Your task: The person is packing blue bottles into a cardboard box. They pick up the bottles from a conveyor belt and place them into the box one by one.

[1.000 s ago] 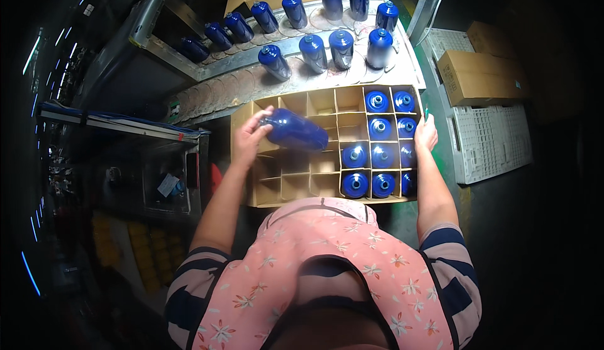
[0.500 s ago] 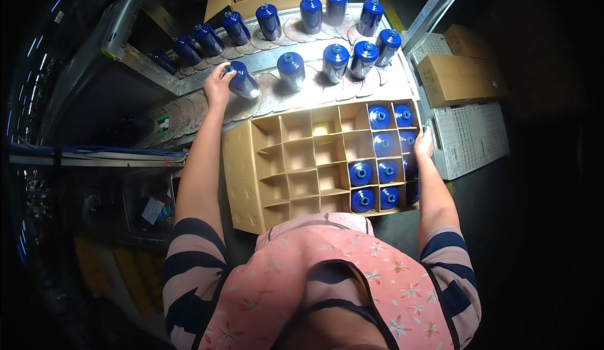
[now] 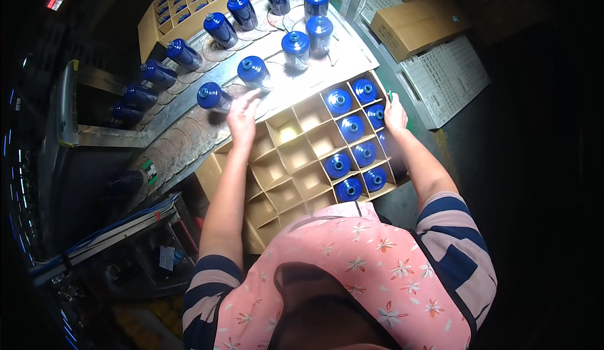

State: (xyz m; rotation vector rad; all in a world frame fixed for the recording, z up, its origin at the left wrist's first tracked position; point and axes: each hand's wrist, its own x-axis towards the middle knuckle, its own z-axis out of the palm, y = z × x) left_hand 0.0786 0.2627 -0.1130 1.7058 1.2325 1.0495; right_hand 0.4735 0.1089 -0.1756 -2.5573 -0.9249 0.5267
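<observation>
My left hand [image 3: 243, 117] is over the edge of the conveyor, fingers apart and holding nothing I can see. Just left of it stands a blue bottle [image 3: 212, 97] with a narrow neck; its fingertips come close to the base of another blue bottle [image 3: 253, 71], and I cannot tell whether they touch. A divided cardboard box [image 3: 309, 179] lies below, with several blue bottles [image 3: 351, 127] upright in its right-hand cells and bare cells on the left. My right hand [image 3: 395, 116] is closed at the box's right edge, with a small green thing [image 3: 390, 96] at its fingertips.
More blue bottles [image 3: 220, 30] stand along the plate conveyor [image 3: 189, 133]. A second divided box [image 3: 148, 32] with bottles is beyond it. To the right, a closed carton [image 3: 418, 28] sits on a grey plastic pallet [image 3: 448, 76]. A metal frame [image 3: 110, 138] crosses the conveyor at left.
My left hand has let go of the leftmost front bottle's neck and moved to its right. The whole view has turned and shifted. My right hand remains at the box edge.
</observation>
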